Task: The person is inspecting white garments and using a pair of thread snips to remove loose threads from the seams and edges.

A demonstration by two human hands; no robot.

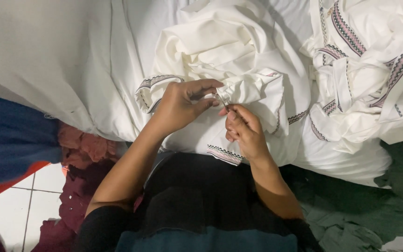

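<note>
A white garment [239, 60] with patterned pink and black trim lies bunched over my lap. My left hand [180, 105] pinches a fold of its cloth near the middle of the view. My right hand [243, 130] is closed on a small thin metal tool, whose tip [221, 99] points at the pinched fold. The two hands nearly touch. I cannot tell exactly what kind of tool it is.
A second white garment [369, 70] with the same trim is heaped at the right. A large white sheet [52, 56] covers the left. Dark red cloth [82, 154] and a blue and orange cloth [10, 140] lie on the tiled floor [5, 214]; green fabric [360, 210] is at lower right.
</note>
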